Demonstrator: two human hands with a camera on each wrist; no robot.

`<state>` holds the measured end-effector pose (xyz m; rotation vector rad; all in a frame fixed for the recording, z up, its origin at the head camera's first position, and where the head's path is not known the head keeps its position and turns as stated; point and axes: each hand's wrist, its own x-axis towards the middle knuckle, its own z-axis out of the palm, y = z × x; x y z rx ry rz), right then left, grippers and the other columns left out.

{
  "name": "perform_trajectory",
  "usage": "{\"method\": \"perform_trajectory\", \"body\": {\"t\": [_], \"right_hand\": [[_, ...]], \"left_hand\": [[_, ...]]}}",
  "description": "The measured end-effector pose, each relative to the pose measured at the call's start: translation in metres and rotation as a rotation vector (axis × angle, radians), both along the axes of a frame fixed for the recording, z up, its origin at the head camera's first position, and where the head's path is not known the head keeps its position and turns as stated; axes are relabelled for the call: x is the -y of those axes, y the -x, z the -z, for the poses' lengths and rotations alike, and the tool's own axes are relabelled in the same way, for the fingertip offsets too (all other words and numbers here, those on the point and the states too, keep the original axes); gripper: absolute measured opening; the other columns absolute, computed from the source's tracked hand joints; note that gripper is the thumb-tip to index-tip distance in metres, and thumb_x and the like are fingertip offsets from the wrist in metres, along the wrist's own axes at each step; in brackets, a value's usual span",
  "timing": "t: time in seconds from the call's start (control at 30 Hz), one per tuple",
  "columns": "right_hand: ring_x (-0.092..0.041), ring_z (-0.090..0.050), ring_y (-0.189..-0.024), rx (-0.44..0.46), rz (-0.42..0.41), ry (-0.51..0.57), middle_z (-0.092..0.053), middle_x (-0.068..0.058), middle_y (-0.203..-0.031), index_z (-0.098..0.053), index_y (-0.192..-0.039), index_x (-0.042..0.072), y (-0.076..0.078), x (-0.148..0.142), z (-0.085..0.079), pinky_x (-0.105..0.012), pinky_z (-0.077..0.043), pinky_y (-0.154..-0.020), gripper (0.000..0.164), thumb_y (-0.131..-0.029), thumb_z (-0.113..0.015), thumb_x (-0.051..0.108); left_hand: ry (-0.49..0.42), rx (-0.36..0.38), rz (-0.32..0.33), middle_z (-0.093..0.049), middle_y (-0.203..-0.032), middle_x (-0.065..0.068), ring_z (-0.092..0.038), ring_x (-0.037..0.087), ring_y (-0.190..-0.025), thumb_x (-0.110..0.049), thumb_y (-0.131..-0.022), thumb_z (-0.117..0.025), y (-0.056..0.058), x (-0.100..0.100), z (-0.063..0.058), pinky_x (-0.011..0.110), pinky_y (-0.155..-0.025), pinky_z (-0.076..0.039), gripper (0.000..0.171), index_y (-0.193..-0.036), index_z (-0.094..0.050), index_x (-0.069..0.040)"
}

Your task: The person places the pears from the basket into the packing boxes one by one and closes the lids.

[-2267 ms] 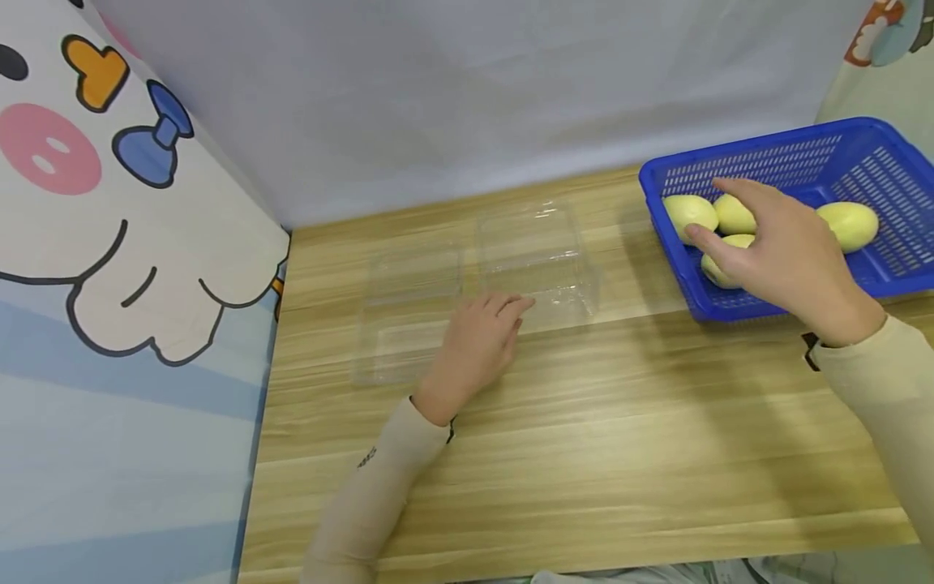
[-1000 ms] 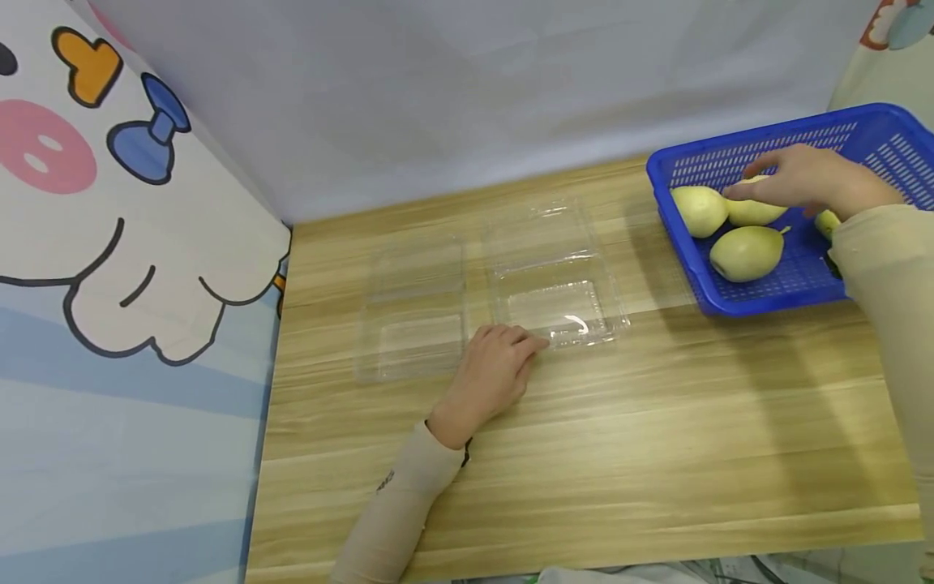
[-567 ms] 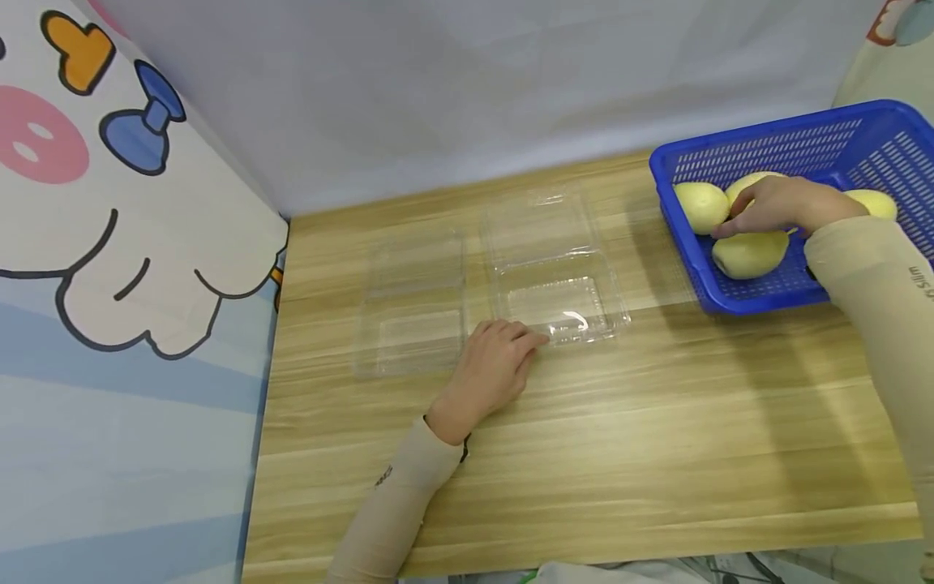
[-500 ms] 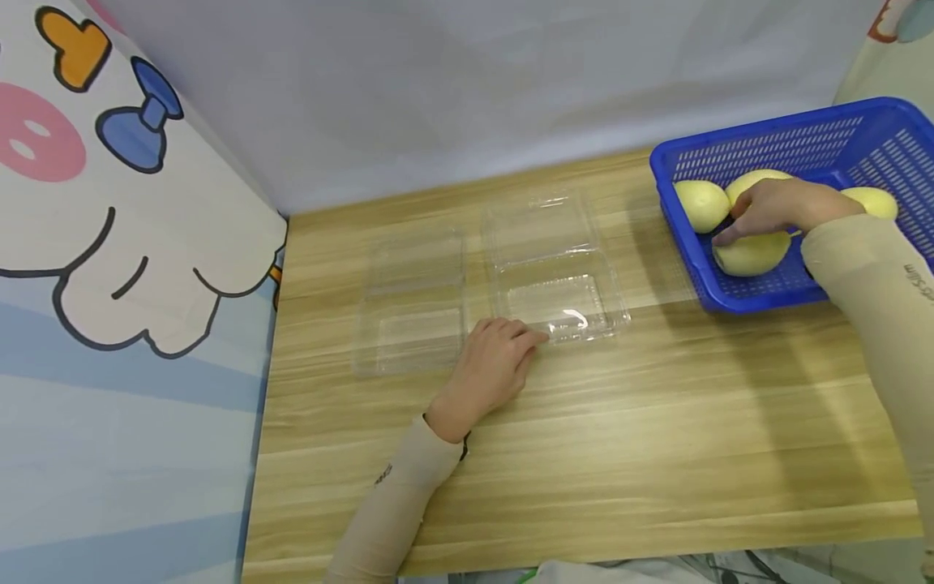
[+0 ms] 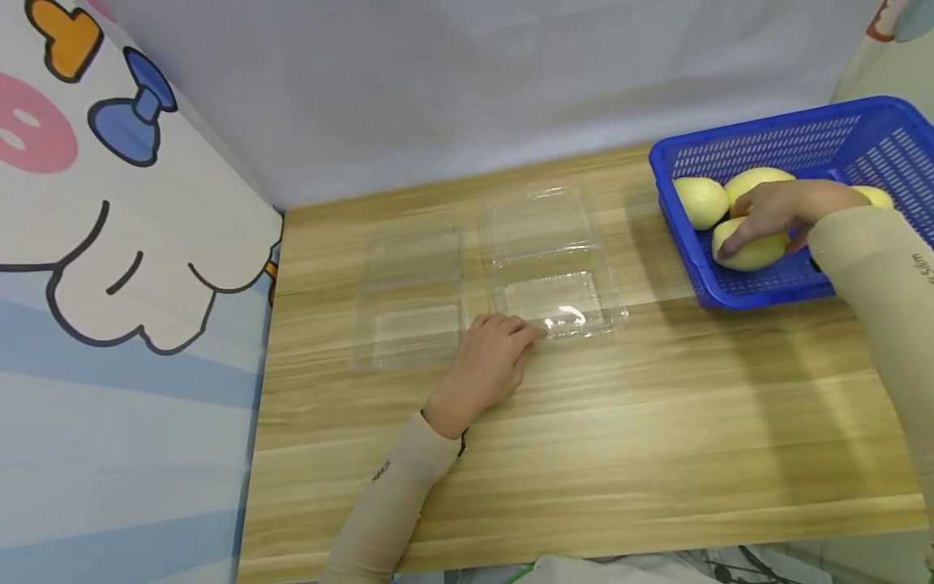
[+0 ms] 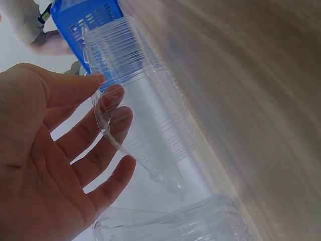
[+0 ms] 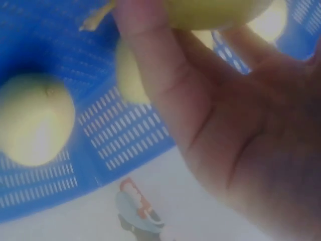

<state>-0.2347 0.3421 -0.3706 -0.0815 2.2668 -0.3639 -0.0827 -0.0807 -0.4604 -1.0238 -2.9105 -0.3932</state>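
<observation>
My right hand (image 5: 795, 207) grips a pale yellow-green pear (image 5: 762, 253) in the blue plastic basket (image 5: 773, 298), thumb on its left side. In the right wrist view this pear (image 7: 215, 14) lies against the fingers, with a stem (image 7: 98, 17) at one end. My left hand (image 5: 490, 357) pinches the near rim of a clear plastic clamshell box (image 5: 554, 296), which lies unfolded on the table. The left wrist view puts the thumb on the rim and fingertips (image 6: 120, 119) behind the clear wall.
A second clear clamshell box (image 5: 416, 304) lies unfolded to the left. Other pears, one at the basket's left end (image 5: 700, 203), another behind the held one (image 5: 762, 178), share the basket. A pale cloth wall (image 5: 452, 97) stands behind the wooden table (image 5: 620, 454).
My right hand has come down from above the basket and taken hold of the front pear. Earlier, my left hand drew the right box nearer; since then it has stayed at its rim.
</observation>
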Motion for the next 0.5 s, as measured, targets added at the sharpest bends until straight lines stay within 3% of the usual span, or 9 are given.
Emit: {"method": "perform_trajectory", "body": {"t": [0.2, 0.5], "right_hand": [[-0.066, -0.039, -0.135, -0.002, -0.01, 0.065, -0.016, -0.049, -0.156, -0.018, -0.161, -0.014, 0.011, -0.003, -0.022, -0.054, -0.066, -0.085, 0.107, -0.097, -0.071, 0.054], [-0.048, -0.06, -0.127, -0.058, -0.041, 0.126, -0.025, -0.042, -0.161, -0.02, -0.165, -0.007, 0.023, 0.004, -0.055, -0.044, -0.067, -0.084, 0.099, -0.102, -0.067, 0.053]], "left_hand": [[-0.028, 0.002, -0.009, -0.08, -0.118, 0.002, -0.074, 0.023, -0.111, -0.016, -0.107, -0.065, -0.002, 0.0, 0.0, 0.041, -0.106, -0.055, 0.023, -0.126, -0.079, -0.019], [-0.028, -0.028, -0.008, -0.08, -0.116, 0.002, -0.075, 0.023, -0.108, -0.016, -0.106, -0.067, 0.0, 0.001, 0.0, 0.041, -0.104, -0.056, 0.022, -0.125, -0.079, -0.018]]}}
